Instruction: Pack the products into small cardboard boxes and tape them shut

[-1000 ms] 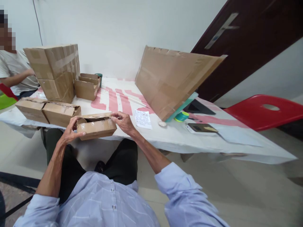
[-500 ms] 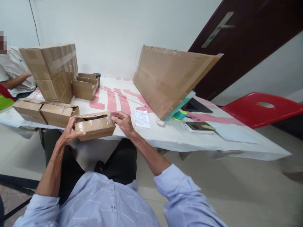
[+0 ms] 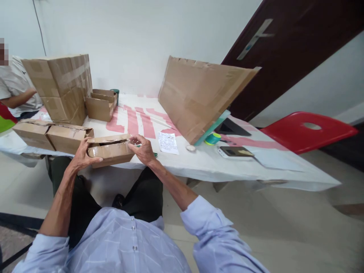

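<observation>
A small brown cardboard box [image 3: 112, 153] lies at the table's near edge, clear tape shining on its side and a dark gap showing along its top. My left hand [image 3: 82, 157] grips its left end, thumb along the near side and fingers over the top. At the upper right corner, my right hand [image 3: 143, 149] pinches the taped edge with bent fingers. Something green [image 3: 155, 154] shows partly from behind my right hand; its kind is hidden. Two more closed boxes, one of them this box [image 3: 69, 137], stand in a row to the left.
Stacked cartons [image 3: 61, 85] and an open cardboard tray [image 3: 99, 106] stand at the back left. A large cardboard sheet [image 3: 199, 94] leans on the right. Nearby are a written paper [image 3: 168, 143], a tape roll [image 3: 212, 138], a phone-like device [image 3: 235, 152] and a red chair [image 3: 309, 131]. A person [image 3: 19, 87] sits far left.
My right hand's fingers have curled in more at the box's right corner, and the green thing has come into sight beside it. The whole view has shifted slightly.
</observation>
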Motion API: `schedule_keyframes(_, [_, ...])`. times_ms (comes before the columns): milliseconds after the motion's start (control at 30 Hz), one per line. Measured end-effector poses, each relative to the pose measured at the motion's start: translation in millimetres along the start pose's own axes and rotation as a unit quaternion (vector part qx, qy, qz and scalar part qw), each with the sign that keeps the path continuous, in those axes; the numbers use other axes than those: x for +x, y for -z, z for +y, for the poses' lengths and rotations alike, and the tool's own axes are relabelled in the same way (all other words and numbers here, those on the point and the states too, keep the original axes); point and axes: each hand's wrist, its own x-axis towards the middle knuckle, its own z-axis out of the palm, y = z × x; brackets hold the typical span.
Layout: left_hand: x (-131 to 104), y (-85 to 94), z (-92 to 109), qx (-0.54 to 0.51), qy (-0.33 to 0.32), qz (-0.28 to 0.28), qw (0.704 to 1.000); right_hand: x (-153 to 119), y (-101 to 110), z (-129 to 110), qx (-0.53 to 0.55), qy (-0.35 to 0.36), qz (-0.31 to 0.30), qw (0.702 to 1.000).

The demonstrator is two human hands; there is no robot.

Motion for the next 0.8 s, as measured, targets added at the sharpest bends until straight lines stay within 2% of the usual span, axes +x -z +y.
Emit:
schedule_keyframes(100, [5, 1.0, 0, 0.026, 0.002, 0.005, 1.000, 0, -5, 2, -0.023, 0.008, 0.015, 1.000])
schedule_keyframes(267, [11, 1.7, 7, 0.065, 0.013, 0.021, 0.998, 4, -12, 5, -0.073, 0.064, 0.038, 0.995])
schedule_keyframes(500, [28, -9.6, 17, 0.126, -0.038, 0.007, 0.991, 12, -20, 14, -0.100, 0.079, 0.021, 0.992])
schedule_keyframes(600, [30, -15.6, 19, 0.158, -0.035, 0.004, 0.987, 15, -25, 18, -0.086, 0.045, 0.034, 0.995])
schedule_keyframes(733, [29, -20.1, 21, 0.180, -0.028, -0.001, 0.983, 18, -36, 19, 0.000, -0.060, 0.060, 0.996])
schedule_keyframes(800, [29, -21.6, 22, 0.183, -0.023, 0.002, 0.983, 18, -40, 18, 0.028, -0.080, 0.082, 0.993])
